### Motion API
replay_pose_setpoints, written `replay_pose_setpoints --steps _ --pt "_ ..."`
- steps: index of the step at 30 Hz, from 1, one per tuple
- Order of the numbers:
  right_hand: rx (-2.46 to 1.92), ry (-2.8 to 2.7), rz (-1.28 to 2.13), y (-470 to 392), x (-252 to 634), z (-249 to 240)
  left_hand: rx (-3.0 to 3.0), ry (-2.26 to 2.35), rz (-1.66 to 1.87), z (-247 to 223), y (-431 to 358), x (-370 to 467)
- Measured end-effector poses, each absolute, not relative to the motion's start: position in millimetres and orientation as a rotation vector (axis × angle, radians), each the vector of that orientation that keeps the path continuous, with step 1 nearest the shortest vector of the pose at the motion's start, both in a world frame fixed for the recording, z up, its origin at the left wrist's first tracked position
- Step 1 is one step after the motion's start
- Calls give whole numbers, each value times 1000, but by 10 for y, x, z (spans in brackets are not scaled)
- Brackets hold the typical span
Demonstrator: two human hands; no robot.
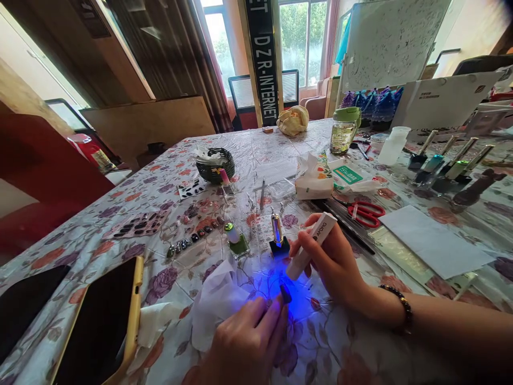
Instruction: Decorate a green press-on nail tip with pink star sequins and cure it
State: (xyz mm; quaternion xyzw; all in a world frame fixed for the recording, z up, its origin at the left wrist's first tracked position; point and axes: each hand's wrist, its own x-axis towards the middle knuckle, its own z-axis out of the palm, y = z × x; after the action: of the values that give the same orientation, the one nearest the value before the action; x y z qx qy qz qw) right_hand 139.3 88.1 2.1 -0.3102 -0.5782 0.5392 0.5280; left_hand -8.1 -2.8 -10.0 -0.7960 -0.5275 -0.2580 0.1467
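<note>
My right hand (331,262) is closed around a white handheld lamp (311,246) with black lettering. Blue-violet light from its lower end falls on the cloth and on my left hand (252,334). That hand, fingers together, holds a dark nail tip (285,293) just below the lamp, not touching it. A crumpled white tissue (216,302) lies to its left. Behind the hands stand a green-capped bottle (237,240) and a gold-topped figure on a black base (278,238).
At the left lie a yellow-cased phone (100,321) and a dark tablet (30,305). Red scissors (365,214), a white sheet (435,240) and several polish bottles are at the right. A dark basket (215,166), tissue pack (315,179) and green-lidded jar (343,131) stand farther back.
</note>
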Motion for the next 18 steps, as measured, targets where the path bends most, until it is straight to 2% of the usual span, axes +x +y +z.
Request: replay_pose_setpoints --steps 12,18 --pt "-666 -1414 1245 831 1400 15 -2297 -1535 -744 -147 -39 -98" --pt "-562 -1580 1092 801 1461 -40 -2346 -1542 -718 -147 -33 -101"
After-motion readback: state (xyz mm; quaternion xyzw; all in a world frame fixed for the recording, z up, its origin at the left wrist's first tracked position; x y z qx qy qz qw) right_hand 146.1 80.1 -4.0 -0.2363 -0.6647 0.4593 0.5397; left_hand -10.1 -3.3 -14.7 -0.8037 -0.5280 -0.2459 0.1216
